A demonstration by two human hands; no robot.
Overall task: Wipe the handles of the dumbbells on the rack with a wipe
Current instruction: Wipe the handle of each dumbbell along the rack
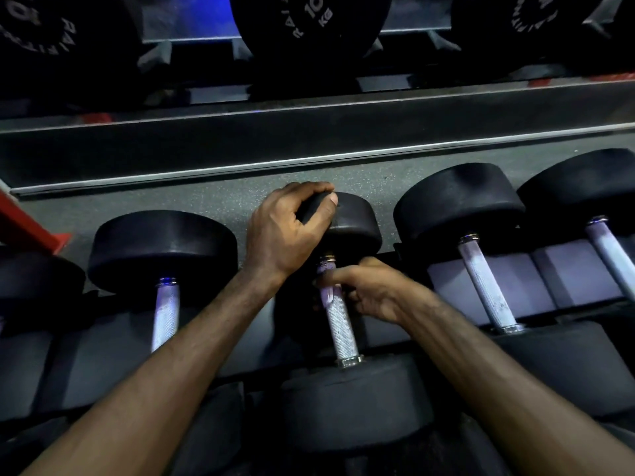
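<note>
Right hand (369,292) is curled around the upper end of the middle dumbbell's handle (338,324), fingers wrapped over the bar just below the far head, grip closed on it. A pale strip shows between those fingers and the steel; it may be the wipe (326,297), but the hand is blurred and I can't be sure. Left hand (292,231) sits on top of the far head (350,225) of that same dumbbell, fingers curled over its rim and thumb on the top face, gripping the black disc.

The handle itself is knurled, silvery metal with a bluish sheen, ending in a collar at each head. It runs from the far head toward the near head (350,403), tilted slightly to the right.

Looking wider, two more dumbbells lie to the right, their handles (486,286) and (611,259) parallel to the first. One full dumbbell (165,314) lies to the left, and the edge of another head (37,276) shows at the far left. So four handles are clearly seen, all resting in the dark cradles of the rack (549,276). Behind the rack is speckled grey floor (213,197). Above, three large black weight plates (309,25) stand in a row, the centre one marked 10 KG.
</note>
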